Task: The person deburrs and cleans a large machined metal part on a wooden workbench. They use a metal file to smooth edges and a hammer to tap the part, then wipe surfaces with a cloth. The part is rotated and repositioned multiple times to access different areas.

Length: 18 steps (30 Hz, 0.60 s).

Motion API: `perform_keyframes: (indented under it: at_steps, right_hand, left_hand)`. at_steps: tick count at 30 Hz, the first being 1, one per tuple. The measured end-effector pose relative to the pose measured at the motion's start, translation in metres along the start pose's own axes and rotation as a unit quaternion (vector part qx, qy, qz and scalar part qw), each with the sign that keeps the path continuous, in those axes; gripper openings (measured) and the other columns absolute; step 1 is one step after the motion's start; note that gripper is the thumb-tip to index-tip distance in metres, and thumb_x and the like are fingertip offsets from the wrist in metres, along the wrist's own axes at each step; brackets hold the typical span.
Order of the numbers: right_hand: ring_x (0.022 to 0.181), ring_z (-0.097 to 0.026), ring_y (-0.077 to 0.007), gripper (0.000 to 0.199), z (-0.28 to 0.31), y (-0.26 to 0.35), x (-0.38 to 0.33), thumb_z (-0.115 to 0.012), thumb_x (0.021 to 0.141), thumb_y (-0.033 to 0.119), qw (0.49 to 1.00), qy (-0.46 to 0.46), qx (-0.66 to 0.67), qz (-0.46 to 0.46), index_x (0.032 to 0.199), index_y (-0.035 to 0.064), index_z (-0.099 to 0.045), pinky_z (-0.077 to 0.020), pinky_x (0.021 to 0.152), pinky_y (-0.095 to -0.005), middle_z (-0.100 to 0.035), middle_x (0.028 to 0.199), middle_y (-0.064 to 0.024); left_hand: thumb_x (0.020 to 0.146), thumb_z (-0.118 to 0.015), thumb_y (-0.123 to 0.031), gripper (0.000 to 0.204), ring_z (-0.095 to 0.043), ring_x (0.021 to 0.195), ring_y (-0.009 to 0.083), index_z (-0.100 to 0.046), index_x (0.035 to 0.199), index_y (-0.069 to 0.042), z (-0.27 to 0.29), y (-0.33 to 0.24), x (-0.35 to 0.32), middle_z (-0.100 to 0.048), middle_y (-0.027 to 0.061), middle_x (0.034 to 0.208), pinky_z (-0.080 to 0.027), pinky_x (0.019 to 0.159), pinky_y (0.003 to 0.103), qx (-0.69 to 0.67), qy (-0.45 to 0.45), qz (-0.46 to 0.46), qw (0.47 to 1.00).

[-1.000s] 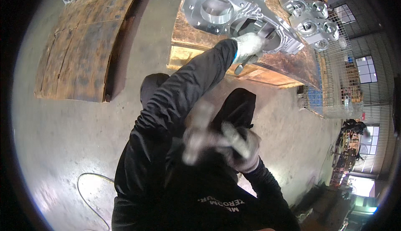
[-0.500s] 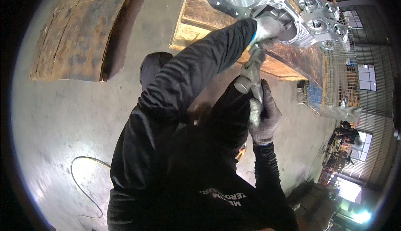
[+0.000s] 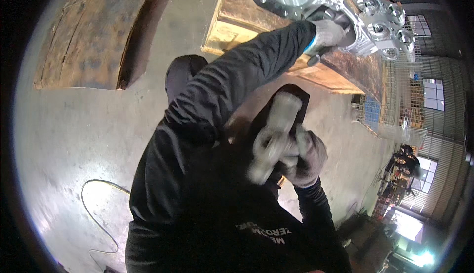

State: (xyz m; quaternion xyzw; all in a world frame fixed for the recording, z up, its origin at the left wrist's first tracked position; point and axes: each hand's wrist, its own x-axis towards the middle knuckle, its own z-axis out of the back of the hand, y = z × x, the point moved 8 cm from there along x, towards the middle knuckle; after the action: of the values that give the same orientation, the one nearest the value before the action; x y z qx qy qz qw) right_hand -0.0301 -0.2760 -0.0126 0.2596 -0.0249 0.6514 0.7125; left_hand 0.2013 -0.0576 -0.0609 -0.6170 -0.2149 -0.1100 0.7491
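My left hand (image 3: pixel 330 33), in a pale glove, reaches across to the large silver machined metal part (image 3: pixel 363 38) and lies inside its opening. Its fingers are closed around a short grey rod, a chisel or punch by its look, whose blunt end (image 3: pixel 314 59) sticks out below the hand; its other end is hidden. Nearer my body, over my right thigh, my right hand (image 3: pixel 308 162) in a grey glove is closed on a hammer. The grey hammer head (image 3: pixel 284 115) is smeared by motion and stands apart from the rod.
The metal part rests on a wooden crate (image 3: pixel 227 33). Further silver parts (image 3: pixel 380 23) stand beyond it. Another wooden crate (image 3: pixel 94 41) is at far left, a thin hose (image 3: pixel 101 228) lies on the floor, and a wire-mesh cage (image 3: pixel 395 100) is at right.
The hammer has swung back from beside the rod's end toward my body, with my right hand slightly lower. My left hand stays at the metal part.
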Motion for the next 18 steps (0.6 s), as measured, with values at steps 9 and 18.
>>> perform_keyframes:
  at_steps: [9, 18]
  right_hand:
    - [0.095, -0.074, -0.0381, 0.058, -0.005, -0.028, 0.01, -0.077, 0.088, 0.019, 0.992, -0.07, 0.025, -0.105, 0.141, 0.0046, -0.059, -0.0593, 0.08, -0.041, -0.073, 0.112, -0.0234]
    - [0.092, -0.073, -0.0261, 0.043, 0.009, -0.048, 0.019, -0.07, 0.092, 0.017, 0.971, -0.11, 0.091, -0.192, 0.129, -0.0035, -0.065, -0.0565, 0.081, -0.0362, -0.074, 0.108, -0.0194]
  left_hand:
    - [0.1, -0.057, -0.029, 0.03, -0.055, 0.054, 0.0175, -0.058, 0.091, -0.001, -0.004, 0.001, -0.009, -0.057, 0.0077, 0.071, -0.043, 0.043, 0.035, -0.18, -0.01, 0.163, 0.97]
    - [0.101, -0.055, -0.03, 0.029, -0.053, 0.052, 0.0158, -0.06, 0.098, -0.001, -0.009, 0.019, -0.005, -0.059, 0.0086, 0.072, -0.042, 0.042, 0.032, -0.204, -0.01, 0.201, 0.958]
